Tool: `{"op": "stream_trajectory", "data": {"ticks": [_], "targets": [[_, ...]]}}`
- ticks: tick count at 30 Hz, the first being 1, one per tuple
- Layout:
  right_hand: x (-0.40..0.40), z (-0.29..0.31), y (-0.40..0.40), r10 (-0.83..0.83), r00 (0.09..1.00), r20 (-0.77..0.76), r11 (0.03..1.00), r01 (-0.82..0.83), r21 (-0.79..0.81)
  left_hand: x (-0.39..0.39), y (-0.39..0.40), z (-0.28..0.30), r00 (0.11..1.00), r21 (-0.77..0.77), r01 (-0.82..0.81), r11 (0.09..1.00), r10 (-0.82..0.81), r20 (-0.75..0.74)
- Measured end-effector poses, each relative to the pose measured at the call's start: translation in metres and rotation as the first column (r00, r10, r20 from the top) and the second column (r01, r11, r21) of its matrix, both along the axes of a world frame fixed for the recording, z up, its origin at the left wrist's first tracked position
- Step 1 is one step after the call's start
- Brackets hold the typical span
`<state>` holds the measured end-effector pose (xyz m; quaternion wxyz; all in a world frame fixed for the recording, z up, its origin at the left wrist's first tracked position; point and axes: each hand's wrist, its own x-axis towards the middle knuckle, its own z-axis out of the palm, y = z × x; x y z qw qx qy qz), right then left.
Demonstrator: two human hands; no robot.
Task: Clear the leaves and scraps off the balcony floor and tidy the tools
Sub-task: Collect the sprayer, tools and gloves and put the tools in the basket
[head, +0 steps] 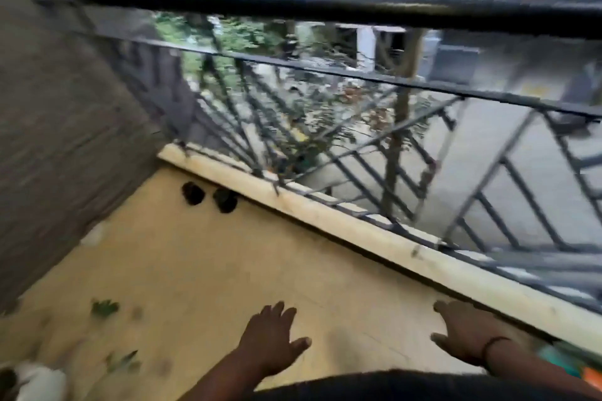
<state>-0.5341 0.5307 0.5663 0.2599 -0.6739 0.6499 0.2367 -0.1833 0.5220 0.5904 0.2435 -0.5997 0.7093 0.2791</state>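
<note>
The view is blurred by motion. My left hand (pixel 272 337) hangs over the yellow balcony floor (pixel 202 257) at the bottom middle, fingers spread, holding nothing. My right hand (pixel 464 330) is to its right near the pale kerb (pixel 325 215), also spread and empty, with a dark band on the wrist. Green leaves lie on the floor at the lower left: one leaf (pixel 104 308) and another leaf (pixel 125 360) nearer me. No tool shows clearly.
A black metal railing (pixel 325 8) runs along the kerb, with the street and trees below. Two dark drain holes (pixel 208 195) sit at the kerb's foot. A grey wall (pixel 65 127) closes the left side. A white object (pixel 39 381) lies bottom left, something teal and orange (pixel 576 368) bottom right.
</note>
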Motion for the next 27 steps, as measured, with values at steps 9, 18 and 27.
{"op": "stream_trajectory", "data": {"ticks": [9,18,27], "targets": [[0.250,0.090,-0.096,0.503,0.853,0.140,0.846,-0.453,-0.283,0.138,-0.010,0.062,0.938,-0.201,-0.345,0.917,0.342,-0.051],[0.327,0.095,-0.215,0.703,0.708,0.066,0.685,-0.649,-0.331,0.172,-0.102,0.082,0.877,-0.328,-0.472,0.818,0.474,-0.080],[0.373,0.094,-0.326,0.814,0.580,0.033,0.561,-0.770,-0.304,0.195,-0.179,0.073,0.757,-0.262,-0.645,0.718,0.648,-0.084]]}}
